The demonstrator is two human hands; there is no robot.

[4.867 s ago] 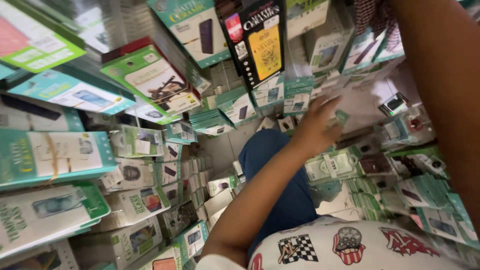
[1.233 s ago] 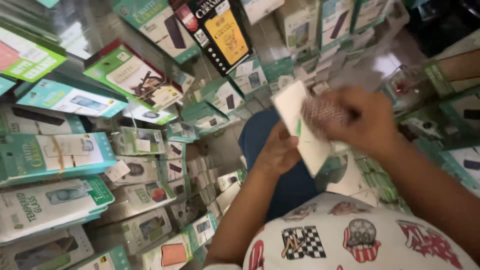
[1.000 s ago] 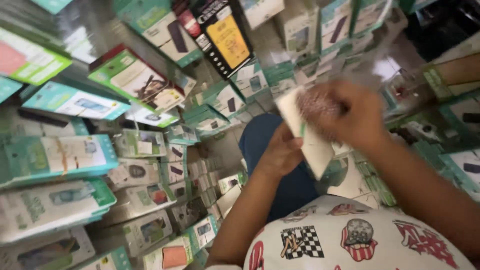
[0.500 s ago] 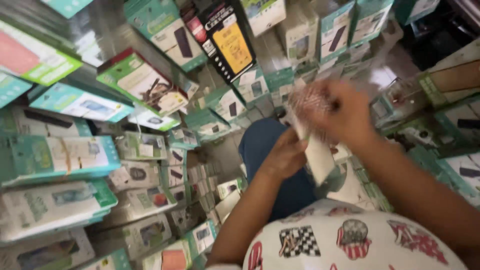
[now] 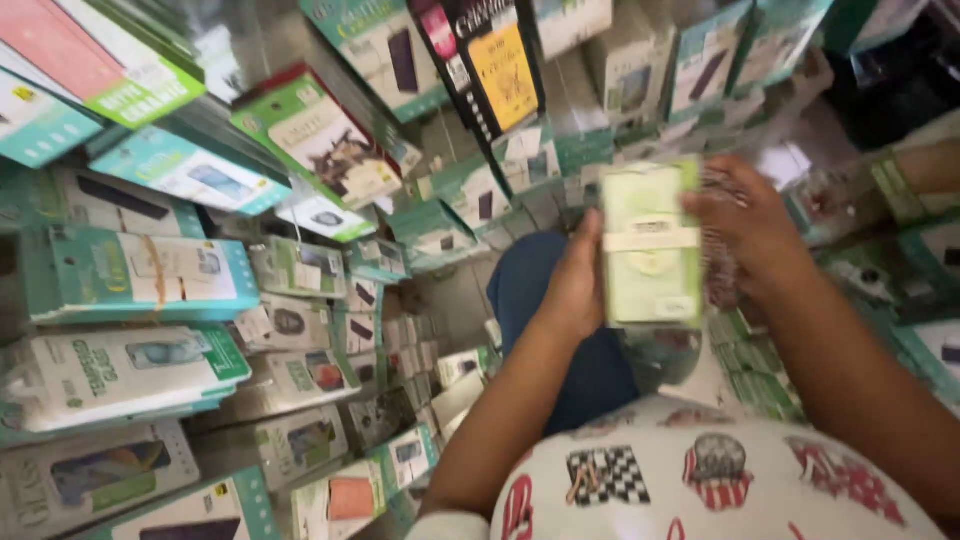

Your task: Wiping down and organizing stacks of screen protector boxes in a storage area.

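Turned since half a second ago, the pale green flat package [image 5: 650, 245] now shows its broad face in the head view, held upright at one o'clock between the left hand [image 5: 575, 285] and right hand [image 5: 745, 230], fingers clasping its edges above stacked boxes [image 5: 140, 275].

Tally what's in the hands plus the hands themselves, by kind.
Hands: 2, left hand and right hand
Pale green flat pack held upright between them: 1
Total: 3
Racks of similar flat packs surround them; too many and too blurred to count.
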